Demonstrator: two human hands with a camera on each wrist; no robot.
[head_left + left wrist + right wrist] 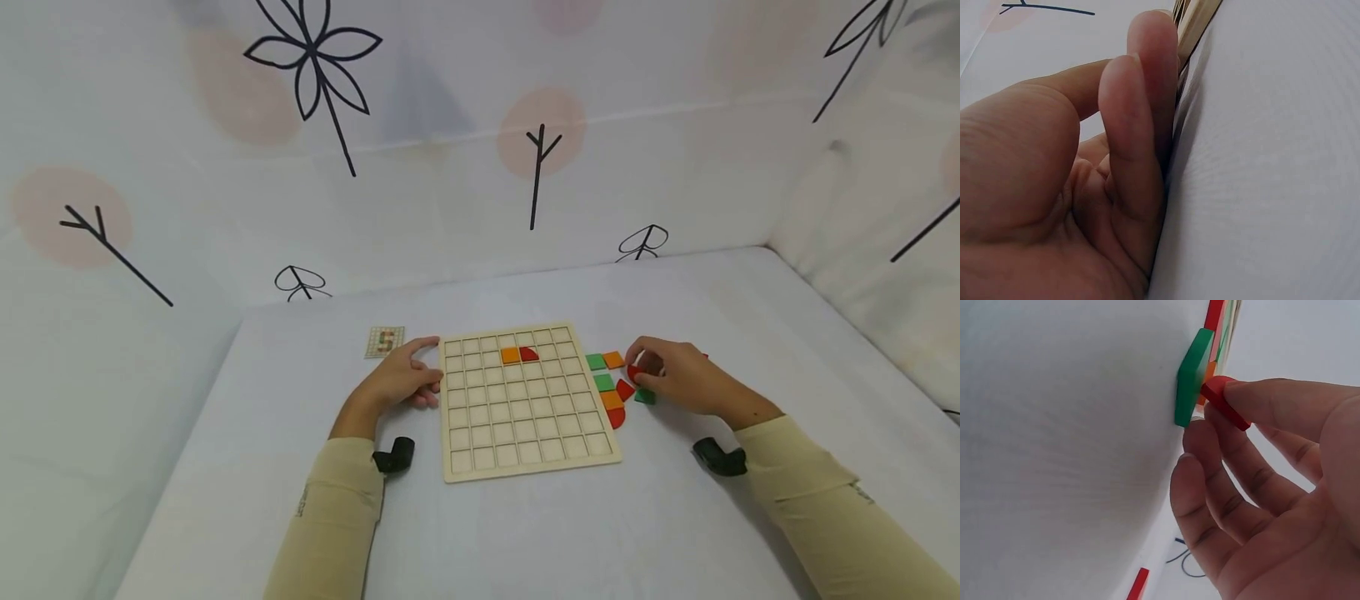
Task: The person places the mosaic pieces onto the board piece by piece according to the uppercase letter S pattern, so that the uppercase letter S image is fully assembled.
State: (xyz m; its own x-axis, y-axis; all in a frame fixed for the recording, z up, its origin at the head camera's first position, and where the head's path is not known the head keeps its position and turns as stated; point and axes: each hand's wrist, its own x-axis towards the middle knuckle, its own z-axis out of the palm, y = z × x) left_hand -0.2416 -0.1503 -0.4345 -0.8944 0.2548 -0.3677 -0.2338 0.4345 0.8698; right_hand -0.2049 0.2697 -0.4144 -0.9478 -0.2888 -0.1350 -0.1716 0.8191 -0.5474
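Between thumb and fingertips my right hand (678, 375) pinches a small red tile (1227, 405), just off the board's right side. A green tile (1194, 378) lies close to those fingers in the right wrist view. My left hand (393, 375) touches the left edge of the wooden grid board (501, 414) with its fingertips, the fingers loosely bent. In the left wrist view only a sliver of the board's edge (1197, 28) shows beyond the left fingers. On the board, an orange square tile (511, 356) sits beside a red quarter-round tile (529, 354) in an upper row.
Several loose tiles lie along the board's right side, among them a green square (603, 382), an orange square (613, 359) and a red rounded tile (617, 417). A small pattern card (385, 341) lies beyond my left hand. A patterned cloth wall (450, 200) stands behind the white table.
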